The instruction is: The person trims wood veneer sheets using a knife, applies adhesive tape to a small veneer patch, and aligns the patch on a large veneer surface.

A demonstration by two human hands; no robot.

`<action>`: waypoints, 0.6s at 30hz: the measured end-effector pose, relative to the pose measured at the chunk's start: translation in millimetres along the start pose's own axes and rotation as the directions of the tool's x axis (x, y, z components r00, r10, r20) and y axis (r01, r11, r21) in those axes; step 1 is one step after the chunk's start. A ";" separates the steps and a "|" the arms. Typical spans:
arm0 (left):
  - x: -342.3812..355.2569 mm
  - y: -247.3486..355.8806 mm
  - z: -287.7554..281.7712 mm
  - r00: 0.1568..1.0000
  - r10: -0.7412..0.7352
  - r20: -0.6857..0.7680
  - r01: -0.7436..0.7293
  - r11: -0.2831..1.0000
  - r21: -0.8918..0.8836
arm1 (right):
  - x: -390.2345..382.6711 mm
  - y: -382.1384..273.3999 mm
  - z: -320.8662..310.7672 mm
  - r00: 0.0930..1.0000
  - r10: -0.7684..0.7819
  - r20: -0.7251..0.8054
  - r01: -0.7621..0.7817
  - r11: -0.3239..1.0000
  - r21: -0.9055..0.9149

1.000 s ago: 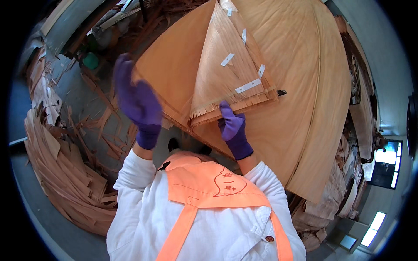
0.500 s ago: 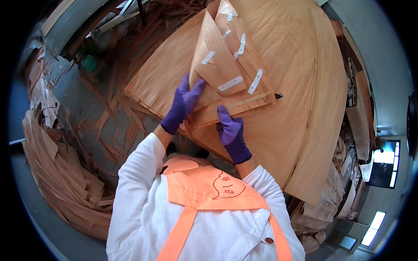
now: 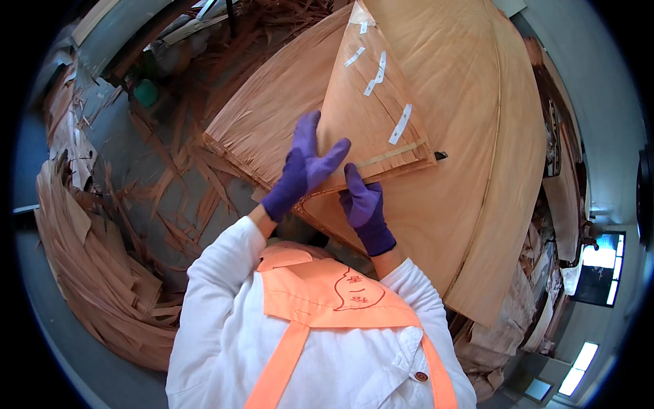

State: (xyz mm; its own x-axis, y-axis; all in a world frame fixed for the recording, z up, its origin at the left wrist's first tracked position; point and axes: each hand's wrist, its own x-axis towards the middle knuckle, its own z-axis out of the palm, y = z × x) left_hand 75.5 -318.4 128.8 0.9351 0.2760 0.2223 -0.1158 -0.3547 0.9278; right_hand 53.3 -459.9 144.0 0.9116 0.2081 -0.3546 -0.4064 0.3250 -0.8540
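A tan wedge of veneer (image 3: 361, 112), dark-streaked and patched with white tape strips (image 3: 400, 124), lies on the wide veneer stack (image 3: 449, 184) before the person. The left hand (image 3: 310, 163) is spread over its near left corner. The right hand (image 3: 363, 204) lays its thumb on the near edge; I can't tell whether the curled fingers grip underneath. Its long axis runs near to far, narrow tip pointing far, slightly left.
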 end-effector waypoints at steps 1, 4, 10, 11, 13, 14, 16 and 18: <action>0.0 -13.7 16.2 0.997 -0.067 0.036 0.065 0.997 0.036 | 1.2 1.4 -4.2 1.000 -0.021 0.018 0.022 0.999 -0.029; -0.4 -11.5 24.2 0.977 -0.190 0.098 0.192 0.981 -0.005 | 1.5 5.3 -13.2 0.992 -0.110 0.063 0.119 0.982 -0.150; -0.9 -2.6 18.4 0.966 -0.215 0.142 0.254 0.890 -0.378 | -1.1 -3.4 -6.6 0.980 -0.177 0.091 0.195 0.946 -0.259; -1.1 -2.0 16.5 0.971 -0.193 0.141 0.236 0.867 -0.440 | -1.2 -4.9 -6.9 0.993 -0.100 0.061 0.110 0.973 -0.202; -0.6 -5.0 15.1 0.961 -0.222 0.166 0.277 0.790 -0.547 | -1.2 -4.9 -7.1 0.999 -0.034 0.011 0.035 0.985 -0.171; 1.5 -7.4 12.8 0.955 -0.236 0.182 0.298 0.749 -0.592 | 0.4 -2.4 -6.3 0.999 -0.048 -0.014 0.044 0.980 -0.195; 7.7 -11.8 3.5 0.922 -0.311 0.229 0.379 0.617 -0.690 | 2.7 -0.3 -2.5 0.997 -0.056 -0.057 0.045 0.983 -0.176; 11.1 -21.0 -11.8 0.894 -0.332 0.301 0.438 0.503 -0.745 | 2.7 -1.4 1.6 0.995 -0.039 -0.094 0.031 0.995 -0.091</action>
State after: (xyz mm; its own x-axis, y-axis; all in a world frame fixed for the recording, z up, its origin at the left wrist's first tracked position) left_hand 84.4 -297.3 115.2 0.9752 0.0955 -0.1997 0.1017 0.6080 0.7874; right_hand 56.2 -458.3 144.9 0.9286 0.1072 -0.3552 -0.3710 0.2460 -0.8955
